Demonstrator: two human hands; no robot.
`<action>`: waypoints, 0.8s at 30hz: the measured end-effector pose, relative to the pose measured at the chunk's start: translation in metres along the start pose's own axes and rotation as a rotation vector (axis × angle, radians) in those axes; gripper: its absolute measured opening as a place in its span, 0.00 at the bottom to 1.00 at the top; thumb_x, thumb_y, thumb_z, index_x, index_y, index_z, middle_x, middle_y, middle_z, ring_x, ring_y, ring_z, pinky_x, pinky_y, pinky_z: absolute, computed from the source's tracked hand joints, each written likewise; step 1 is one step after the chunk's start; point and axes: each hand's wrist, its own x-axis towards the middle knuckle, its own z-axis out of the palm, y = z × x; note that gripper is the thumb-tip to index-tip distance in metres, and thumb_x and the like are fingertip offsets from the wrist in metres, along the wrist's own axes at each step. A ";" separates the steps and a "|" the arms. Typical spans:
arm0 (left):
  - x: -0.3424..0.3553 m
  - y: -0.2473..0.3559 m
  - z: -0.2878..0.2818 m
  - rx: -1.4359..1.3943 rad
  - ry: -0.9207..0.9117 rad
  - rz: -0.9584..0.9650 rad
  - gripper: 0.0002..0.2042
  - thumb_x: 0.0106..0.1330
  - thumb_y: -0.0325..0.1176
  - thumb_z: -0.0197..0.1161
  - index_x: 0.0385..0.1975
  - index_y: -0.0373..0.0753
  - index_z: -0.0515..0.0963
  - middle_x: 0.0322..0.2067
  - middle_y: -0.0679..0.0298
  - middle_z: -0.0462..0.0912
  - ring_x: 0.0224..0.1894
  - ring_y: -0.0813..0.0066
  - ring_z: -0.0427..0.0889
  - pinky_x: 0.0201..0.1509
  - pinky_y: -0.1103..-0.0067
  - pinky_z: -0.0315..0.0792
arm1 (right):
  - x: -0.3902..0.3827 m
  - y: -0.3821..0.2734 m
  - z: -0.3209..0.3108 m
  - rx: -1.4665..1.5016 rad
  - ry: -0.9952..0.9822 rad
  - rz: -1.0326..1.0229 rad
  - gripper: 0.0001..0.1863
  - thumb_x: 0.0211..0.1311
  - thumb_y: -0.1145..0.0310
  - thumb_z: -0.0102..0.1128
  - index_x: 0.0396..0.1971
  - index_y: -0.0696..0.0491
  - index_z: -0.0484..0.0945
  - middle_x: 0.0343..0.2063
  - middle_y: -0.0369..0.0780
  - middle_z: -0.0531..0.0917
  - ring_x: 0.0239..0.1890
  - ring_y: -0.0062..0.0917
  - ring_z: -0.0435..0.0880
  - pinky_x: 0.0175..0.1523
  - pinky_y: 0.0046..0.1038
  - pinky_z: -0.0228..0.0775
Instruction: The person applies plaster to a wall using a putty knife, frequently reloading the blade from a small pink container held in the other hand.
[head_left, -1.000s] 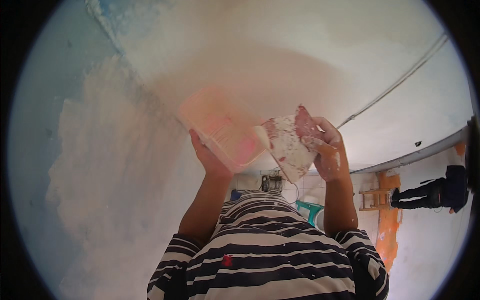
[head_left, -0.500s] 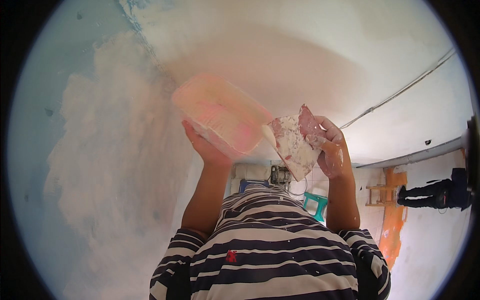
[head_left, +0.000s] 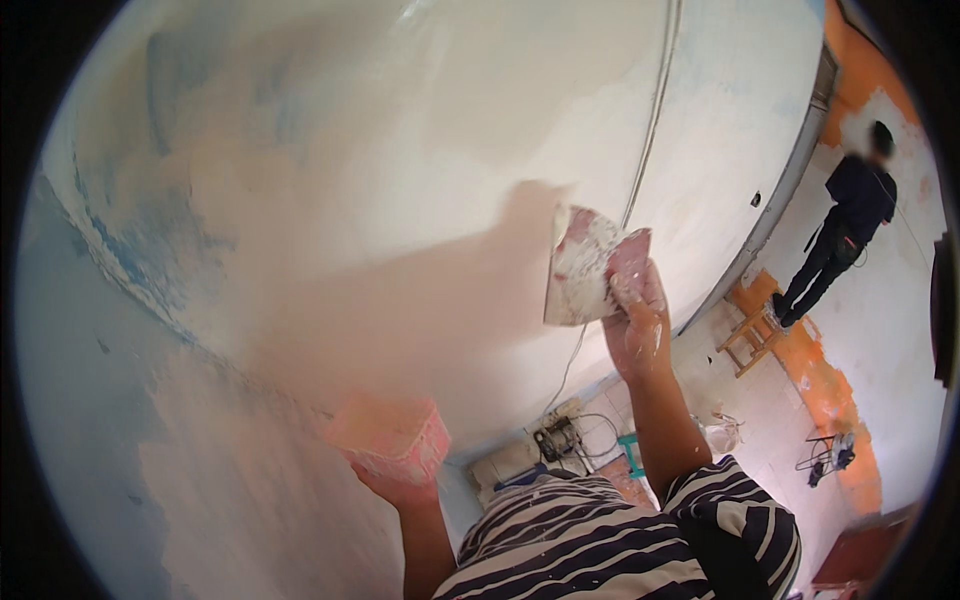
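Note:
My left hand (head_left: 395, 485) holds a pale pink, paint-smeared plastic container (head_left: 385, 430) low at the centre left. My right hand (head_left: 640, 335) is raised and grips a wide scraper (head_left: 578, 265) with a reddish top, its blade coated in cream-white putty. The blade stands in front of a patchy white wall (head_left: 430, 150) and casts a shadow with my arm on it; whether it touches the wall I cannot tell. Both my forearms come out of striped sleeves.
A person (head_left: 855, 200) in dark clothes stands on a wooden stool (head_left: 745, 340) by an orange-patched wall. Below lie a machine (head_left: 555, 440) with hoses, a teal stool (head_left: 630, 455) and a tangled black object (head_left: 830, 460). A cable (head_left: 650, 120) crosses the near wall.
My view has swung round, bringing more wall and the other person fully in. My left hand has lowered the container, while my right hand has moved up and away from it with the scraper.

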 end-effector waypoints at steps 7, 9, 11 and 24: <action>0.009 -0.016 -0.004 0.160 0.123 0.030 0.23 0.77 0.50 0.45 0.62 0.44 0.70 0.60 0.62 0.76 0.64 0.60 0.73 0.68 0.59 0.68 | 0.083 -0.019 -0.014 -0.621 0.098 -0.523 0.17 0.72 0.72 0.56 0.56 0.62 0.75 0.46 0.40 0.83 0.50 0.20 0.78 0.57 0.23 0.68; 0.015 -0.021 0.014 0.187 0.158 0.026 0.22 0.77 0.50 0.45 0.61 0.44 0.71 0.58 0.62 0.77 0.63 0.61 0.74 0.66 0.60 0.70 | 0.119 -0.020 -0.018 -0.788 0.152 -0.703 0.17 0.72 0.74 0.55 0.57 0.61 0.75 0.47 0.42 0.84 0.49 0.21 0.80 0.56 0.24 0.70; 0.018 -0.025 0.013 0.207 0.203 0.022 0.22 0.77 0.50 0.44 0.60 0.44 0.71 0.56 0.63 0.78 0.61 0.61 0.76 0.64 0.60 0.72 | 0.151 -0.016 -0.023 -0.863 0.136 -1.046 0.18 0.70 0.79 0.52 0.59 0.59 0.75 0.51 0.45 0.84 0.49 0.25 0.84 0.52 0.25 0.76; 0.025 -0.034 0.027 0.394 0.125 -0.004 0.30 0.69 0.59 0.54 0.65 0.50 0.68 0.62 0.65 0.73 0.65 0.59 0.71 0.67 0.57 0.68 | 0.225 -0.021 0.037 -1.190 0.398 -1.372 0.34 0.54 0.92 0.48 0.64 0.58 0.71 0.58 0.49 0.80 0.53 0.35 0.85 0.48 0.23 0.78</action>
